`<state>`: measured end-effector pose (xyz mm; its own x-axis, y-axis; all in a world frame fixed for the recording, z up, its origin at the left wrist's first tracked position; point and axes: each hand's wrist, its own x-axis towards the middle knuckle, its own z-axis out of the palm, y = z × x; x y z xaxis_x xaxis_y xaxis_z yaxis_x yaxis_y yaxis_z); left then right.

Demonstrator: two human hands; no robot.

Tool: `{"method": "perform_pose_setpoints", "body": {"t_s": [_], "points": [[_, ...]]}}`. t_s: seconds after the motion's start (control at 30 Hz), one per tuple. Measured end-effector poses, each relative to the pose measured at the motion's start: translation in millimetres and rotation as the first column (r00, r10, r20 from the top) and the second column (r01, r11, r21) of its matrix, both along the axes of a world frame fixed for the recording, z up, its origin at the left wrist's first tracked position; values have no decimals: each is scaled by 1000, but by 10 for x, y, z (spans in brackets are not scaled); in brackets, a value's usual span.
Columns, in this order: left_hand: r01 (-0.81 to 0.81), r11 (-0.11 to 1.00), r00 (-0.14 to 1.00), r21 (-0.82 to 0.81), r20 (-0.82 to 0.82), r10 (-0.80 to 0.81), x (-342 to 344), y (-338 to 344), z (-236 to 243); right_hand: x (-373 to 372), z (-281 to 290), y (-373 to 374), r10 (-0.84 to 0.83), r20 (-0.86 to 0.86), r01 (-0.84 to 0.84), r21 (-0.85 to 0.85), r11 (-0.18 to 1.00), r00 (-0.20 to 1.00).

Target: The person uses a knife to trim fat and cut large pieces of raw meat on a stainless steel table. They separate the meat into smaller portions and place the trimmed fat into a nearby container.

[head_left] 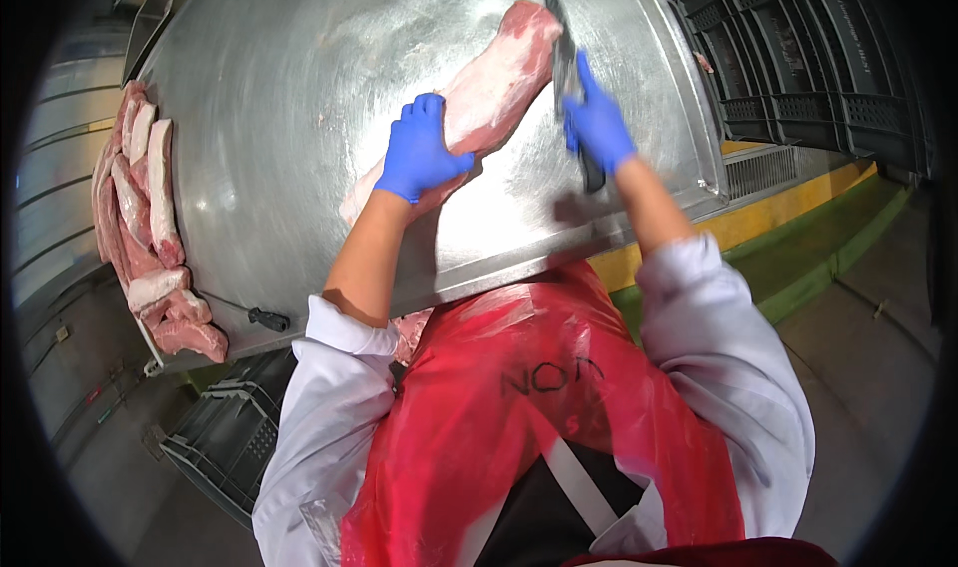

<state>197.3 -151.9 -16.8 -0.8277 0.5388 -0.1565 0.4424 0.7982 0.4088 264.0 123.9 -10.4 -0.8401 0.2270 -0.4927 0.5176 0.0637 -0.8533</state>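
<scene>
A long pork loin point(499, 93) lies slantwise on the metal table point(269, 138), pale fat on top and pinker meat at its side. My left hand point(424, 153), in a blue glove, grips it near its lower end, with the thumb on the near side. In my right hand point(599, 123), also gloved in blue, is a knife point(559, 43) with a dark handle. Its blade points away from me, right beside the loin's far end. Whether the edge touches the meat I cannot tell.
Several cut meat strips point(135, 188) are heaped along the table's left edge. Near them lies a thin tool with a black handle point(267, 319). Dark plastic crates point(788, 58) stand at the right, and another crate point(225, 432) is below the table at left.
</scene>
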Motion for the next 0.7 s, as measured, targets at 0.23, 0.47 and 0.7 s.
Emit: {"method": "perform_pose_setpoints", "body": {"t_s": [0.23, 0.47, 0.7], "points": [[-29, 979, 999, -202, -45, 20, -40, 350, 322, 1768, 496, 411, -129, 76, 140, -148, 979, 989], [-216, 965, 975, 152, -28, 222, -421, 2036, 11, 674, 241, 1164, -226, -151, 194, -200, 960, 962], [-481, 836, 874, 265, 220, 434, -770, 1718, -374, -48, -36, 943, 44, -142, -55, -74, 996, 989]]}}
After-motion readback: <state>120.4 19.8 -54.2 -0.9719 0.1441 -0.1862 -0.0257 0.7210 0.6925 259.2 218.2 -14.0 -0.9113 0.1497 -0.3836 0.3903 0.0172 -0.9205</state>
